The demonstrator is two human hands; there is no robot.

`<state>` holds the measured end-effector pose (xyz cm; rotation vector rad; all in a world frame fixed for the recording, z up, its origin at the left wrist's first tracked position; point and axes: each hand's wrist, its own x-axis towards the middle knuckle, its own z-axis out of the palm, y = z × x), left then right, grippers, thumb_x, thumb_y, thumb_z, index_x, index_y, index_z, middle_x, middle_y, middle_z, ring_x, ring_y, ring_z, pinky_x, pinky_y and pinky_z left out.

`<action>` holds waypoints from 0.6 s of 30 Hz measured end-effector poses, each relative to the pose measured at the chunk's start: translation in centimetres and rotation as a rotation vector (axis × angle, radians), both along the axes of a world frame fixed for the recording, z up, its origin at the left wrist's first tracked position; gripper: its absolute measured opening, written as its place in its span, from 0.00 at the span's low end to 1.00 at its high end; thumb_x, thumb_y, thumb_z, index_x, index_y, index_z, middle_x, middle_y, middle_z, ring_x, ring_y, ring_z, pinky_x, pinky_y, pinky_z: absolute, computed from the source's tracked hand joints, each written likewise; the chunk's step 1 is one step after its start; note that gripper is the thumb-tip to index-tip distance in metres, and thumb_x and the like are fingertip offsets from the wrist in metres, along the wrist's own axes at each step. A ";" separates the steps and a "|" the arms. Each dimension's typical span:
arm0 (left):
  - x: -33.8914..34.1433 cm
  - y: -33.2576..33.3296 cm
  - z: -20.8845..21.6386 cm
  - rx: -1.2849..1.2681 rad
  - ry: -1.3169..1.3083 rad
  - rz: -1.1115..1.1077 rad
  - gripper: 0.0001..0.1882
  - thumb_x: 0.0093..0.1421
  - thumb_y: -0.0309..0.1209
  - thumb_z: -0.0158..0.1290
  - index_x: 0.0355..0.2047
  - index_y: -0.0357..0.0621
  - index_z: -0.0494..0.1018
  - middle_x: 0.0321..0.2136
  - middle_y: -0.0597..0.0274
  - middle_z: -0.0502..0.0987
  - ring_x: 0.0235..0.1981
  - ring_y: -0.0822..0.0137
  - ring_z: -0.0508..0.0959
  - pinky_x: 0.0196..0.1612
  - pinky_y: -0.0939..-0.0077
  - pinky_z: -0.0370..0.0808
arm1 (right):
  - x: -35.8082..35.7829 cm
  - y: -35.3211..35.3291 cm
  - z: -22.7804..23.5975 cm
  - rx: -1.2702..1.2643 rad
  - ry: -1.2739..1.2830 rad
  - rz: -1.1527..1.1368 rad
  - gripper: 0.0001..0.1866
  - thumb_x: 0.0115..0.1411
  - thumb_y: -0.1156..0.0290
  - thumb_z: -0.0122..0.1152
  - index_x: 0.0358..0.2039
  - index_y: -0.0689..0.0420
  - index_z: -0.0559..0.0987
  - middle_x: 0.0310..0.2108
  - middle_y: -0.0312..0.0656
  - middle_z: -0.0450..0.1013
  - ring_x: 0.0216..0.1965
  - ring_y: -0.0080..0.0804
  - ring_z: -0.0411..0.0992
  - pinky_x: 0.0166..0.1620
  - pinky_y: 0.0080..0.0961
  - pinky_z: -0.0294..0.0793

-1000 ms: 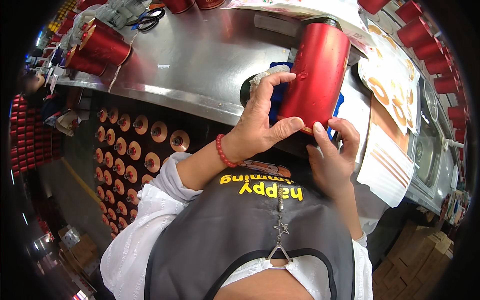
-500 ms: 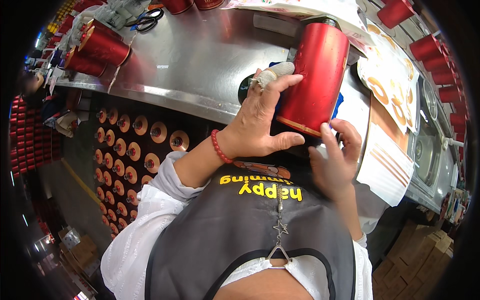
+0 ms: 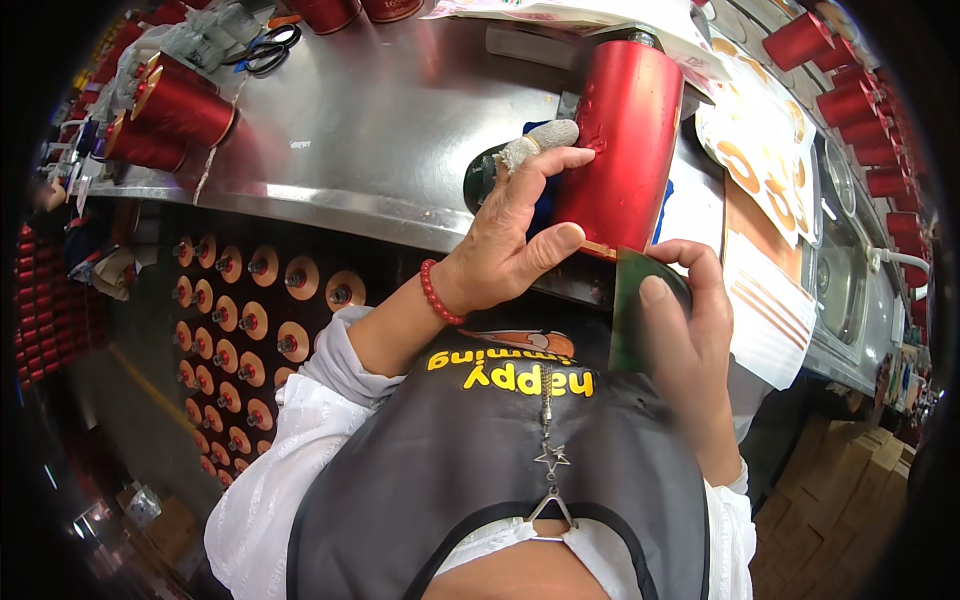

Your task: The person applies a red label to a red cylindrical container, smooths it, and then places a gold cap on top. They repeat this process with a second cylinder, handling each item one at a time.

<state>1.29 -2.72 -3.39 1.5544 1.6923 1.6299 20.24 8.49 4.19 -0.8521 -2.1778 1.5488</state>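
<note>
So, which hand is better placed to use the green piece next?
Probably the right hand: it holds the green piece close to the red cylinder. The left hand is at the cylinder's left side.

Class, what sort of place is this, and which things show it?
Probably a factory workshop: rows of matching bottles stand by a metal bench, and cardboard boxes show at the lower right.

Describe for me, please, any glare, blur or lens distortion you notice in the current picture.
In the head view, pale glare spreads across the steel table; a soft highlight runs along the red cylinder; the right hand is partly blurred, while the left hand looks sharper; the table's front edge bows slightly, and the corners go black.
</note>
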 end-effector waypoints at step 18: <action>0.8 0.7 -0.2 0.000 -0.002 0.113 0.36 0.65 0.42 0.57 0.65 0.35 0.58 0.59 0.49 0.66 0.60 0.60 0.66 0.65 0.68 0.60 | 0.0 -0.6 -0.6 -0.084 0.026 -0.103 0.11 0.64 0.74 0.55 0.47 0.62 0.73 0.32 0.40 0.77 0.33 0.23 0.73 0.39 0.23 0.73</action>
